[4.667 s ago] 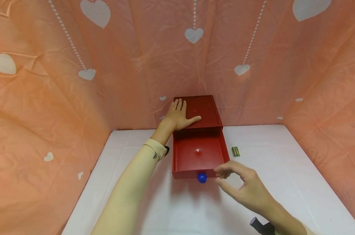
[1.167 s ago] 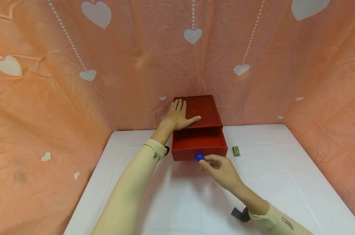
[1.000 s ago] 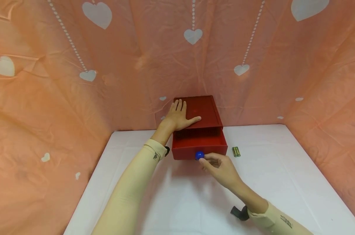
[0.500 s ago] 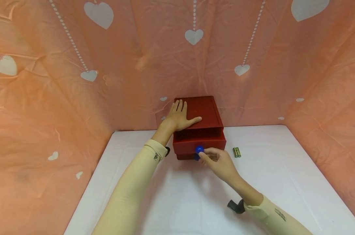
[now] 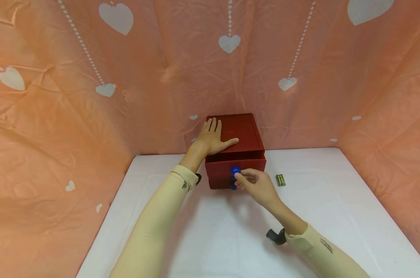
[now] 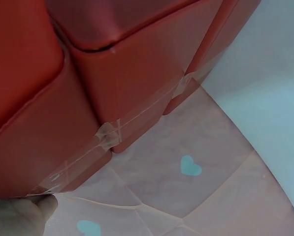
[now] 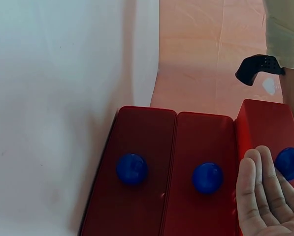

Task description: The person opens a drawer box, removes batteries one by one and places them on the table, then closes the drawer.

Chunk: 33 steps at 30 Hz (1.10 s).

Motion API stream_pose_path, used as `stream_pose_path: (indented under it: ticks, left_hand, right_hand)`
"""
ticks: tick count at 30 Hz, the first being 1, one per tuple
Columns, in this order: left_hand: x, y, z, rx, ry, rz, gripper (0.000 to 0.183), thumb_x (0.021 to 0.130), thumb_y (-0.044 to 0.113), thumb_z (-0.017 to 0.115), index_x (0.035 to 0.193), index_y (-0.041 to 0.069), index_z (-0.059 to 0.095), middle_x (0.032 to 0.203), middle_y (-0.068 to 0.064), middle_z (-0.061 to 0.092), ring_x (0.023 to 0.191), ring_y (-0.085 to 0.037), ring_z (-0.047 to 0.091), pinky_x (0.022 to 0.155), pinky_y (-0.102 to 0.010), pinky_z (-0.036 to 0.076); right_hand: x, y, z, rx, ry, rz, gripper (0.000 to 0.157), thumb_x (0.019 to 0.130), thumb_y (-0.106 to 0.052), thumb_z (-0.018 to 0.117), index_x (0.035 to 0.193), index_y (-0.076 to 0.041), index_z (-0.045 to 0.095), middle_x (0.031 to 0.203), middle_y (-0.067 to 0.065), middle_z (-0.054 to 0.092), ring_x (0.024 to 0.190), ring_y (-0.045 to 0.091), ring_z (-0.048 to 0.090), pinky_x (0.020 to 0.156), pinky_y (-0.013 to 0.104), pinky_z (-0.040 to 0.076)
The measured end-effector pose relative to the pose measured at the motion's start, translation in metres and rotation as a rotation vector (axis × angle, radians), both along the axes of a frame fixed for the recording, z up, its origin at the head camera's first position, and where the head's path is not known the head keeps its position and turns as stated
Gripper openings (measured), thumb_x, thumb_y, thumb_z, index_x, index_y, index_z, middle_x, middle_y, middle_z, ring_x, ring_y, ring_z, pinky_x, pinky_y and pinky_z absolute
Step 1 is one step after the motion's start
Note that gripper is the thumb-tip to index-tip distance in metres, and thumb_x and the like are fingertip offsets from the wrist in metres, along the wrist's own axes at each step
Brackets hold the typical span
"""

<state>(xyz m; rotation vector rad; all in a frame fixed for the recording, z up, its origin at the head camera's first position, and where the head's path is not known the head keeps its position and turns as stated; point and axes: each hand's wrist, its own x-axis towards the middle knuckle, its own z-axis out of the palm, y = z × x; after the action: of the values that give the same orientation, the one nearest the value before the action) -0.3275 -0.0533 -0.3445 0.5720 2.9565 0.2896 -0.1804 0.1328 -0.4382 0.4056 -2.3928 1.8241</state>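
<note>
A red drawer cabinet [image 5: 243,133] stands against the back curtain, its top drawer [image 5: 218,168] partly out with a dark gap above its front. My left hand [image 5: 211,139] rests flat on the cabinet's top, fingers spread. My right hand [image 5: 260,185] pinches the round blue knob [image 5: 235,170] of that drawer between thumb and fingers. In the right wrist view, the drawer front [image 7: 270,123] sticks out past two lower drawers [image 7: 201,142], each with its own blue knob [image 7: 207,178]. The left wrist view shows the cabinet's taped side [image 6: 142,88] and a bit of the left hand [image 6: 18,216].
Two small green-gold batteries [image 5: 280,180] lie side by side on the white tabletop [image 5: 317,200], right of the cabinet. Orange curtains [image 5: 168,77] with white hearts enclose the back and both sides. A black wrist mount [image 5: 276,236] hangs off the right sleeve.
The right hand, first apart from the knob beside the far-extended drawer, has taken hold of it and moved away from me with the drawer, which slid mostly in. The left hand has stayed put.
</note>
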Motion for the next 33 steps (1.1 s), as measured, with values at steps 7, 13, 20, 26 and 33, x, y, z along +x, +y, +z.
stream_pose_path:
  ticks: [7, 13, 20, 26, 33]
  left_hand:
    - [0.001, -0.001, -0.001, -0.005, 0.004, 0.004, 0.113, 0.1, 0.084, 0.036, 0.172, 0.004, 0.001, 0.18, -0.018, -0.005, 0.167, -0.032, -0.009, 0.134, -0.044, -0.005]
    - [0.002, 0.0, -0.001, 0.0, 0.01, 0.002, 0.113, 0.1, 0.084, 0.037, 0.172, 0.004, 0.002, 0.18, -0.018, -0.005, 0.167, -0.032, -0.009, 0.134, -0.043, -0.006]
    - [0.002, -0.001, 0.0, -0.014, 0.013, -0.007, 0.113, 0.101, 0.083, 0.035, 0.172, 0.003, 0.001, 0.18, -0.019, -0.005, 0.167, -0.033, -0.009, 0.134, -0.045, -0.004]
    - [0.002, -0.001, 0.001, -0.014, 0.011, -0.011, 0.113, 0.101, 0.083, 0.035, 0.172, 0.003, 0.001, 0.18, -0.019, -0.005, 0.166, -0.033, -0.009, 0.134, -0.045, -0.005]
    - [0.002, -0.002, 0.0, -0.019, 0.018, -0.018, 0.112, 0.101, 0.083, 0.035, 0.172, 0.002, 0.002, 0.179, -0.02, -0.004, 0.167, -0.033, -0.008, 0.134, -0.045, -0.004]
  right_hand:
    - [-0.006, -0.002, 0.002, 0.009, 0.0, -0.014, 0.03, 0.105, -0.025, 0.073, 0.114, 0.003, 0.078, 0.093, 0.016, 0.08, 0.085, 0.04, 0.077, 0.081, 0.05, 0.066]
    - [-0.013, -0.003, 0.001, 0.029, -0.005, -0.032, 0.032, 0.106, -0.026, 0.072, 0.116, 0.004, 0.077, 0.094, 0.015, 0.08, 0.084, 0.038, 0.077, 0.077, 0.035, 0.067]
    - [-0.018, -0.003, 0.002, 0.029, -0.016, -0.048, 0.033, 0.106, -0.026, 0.072, 0.118, 0.004, 0.076, 0.095, 0.016, 0.08, 0.086, 0.038, 0.077, 0.073, 0.022, 0.062]
    - [-0.021, -0.003, 0.002, 0.03, -0.016, -0.058, 0.033, 0.106, -0.027, 0.072, 0.119, 0.004, 0.076, 0.095, 0.016, 0.081, 0.086, 0.038, 0.077, 0.074, 0.021, 0.062]
    - [-0.024, -0.005, 0.001, 0.011, -0.013, -0.056, 0.033, 0.106, -0.027, 0.072, 0.118, 0.004, 0.076, 0.095, 0.017, 0.08, 0.087, 0.042, 0.076, 0.075, 0.023, 0.063]
